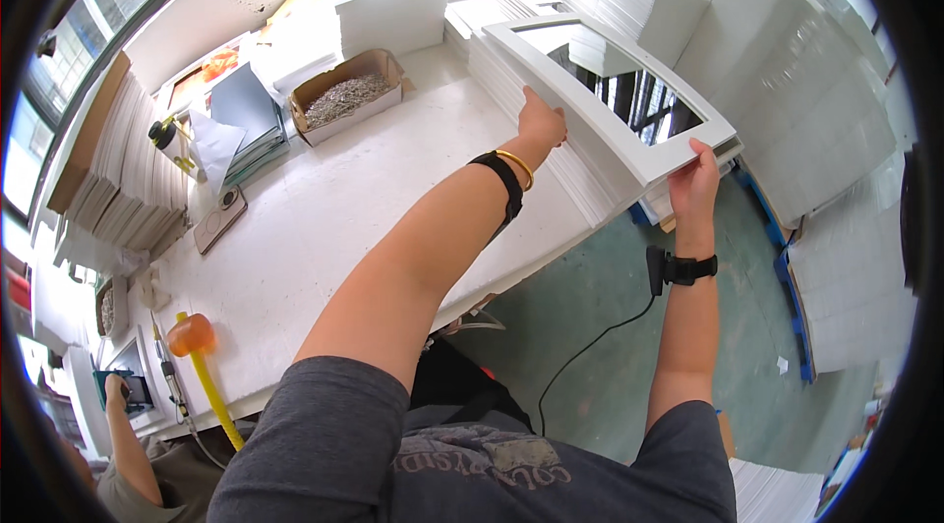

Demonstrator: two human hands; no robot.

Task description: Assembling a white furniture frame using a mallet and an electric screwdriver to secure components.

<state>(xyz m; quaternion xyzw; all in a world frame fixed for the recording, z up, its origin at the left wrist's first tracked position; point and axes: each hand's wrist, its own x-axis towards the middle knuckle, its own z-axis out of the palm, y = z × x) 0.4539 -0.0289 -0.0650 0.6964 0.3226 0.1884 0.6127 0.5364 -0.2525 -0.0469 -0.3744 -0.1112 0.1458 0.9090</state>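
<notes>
A white rectangular frame [678,151] with a shiny pane [629,95] lies tilted on top of a stack of white frames [580,184] at the table's right end. The pane reflects dark bars. My right hand [694,184] grips the frame's near right corner, thumb on top and the other fingers mostly hidden beneath. My left hand [543,122] is at the frame's left side, close against the stack, its fingers partly curled at the edge; their exact hold is partly hidden.
On the white table [393,179] are a carton of small metal pieces [344,98], a phone [220,219], folders [246,120] and a mallet [202,351]. Wrapped white stacks [787,100] stand at right. Another person's hand [116,392] is at lower left. A cable [590,346] hangs from my right wrist.
</notes>
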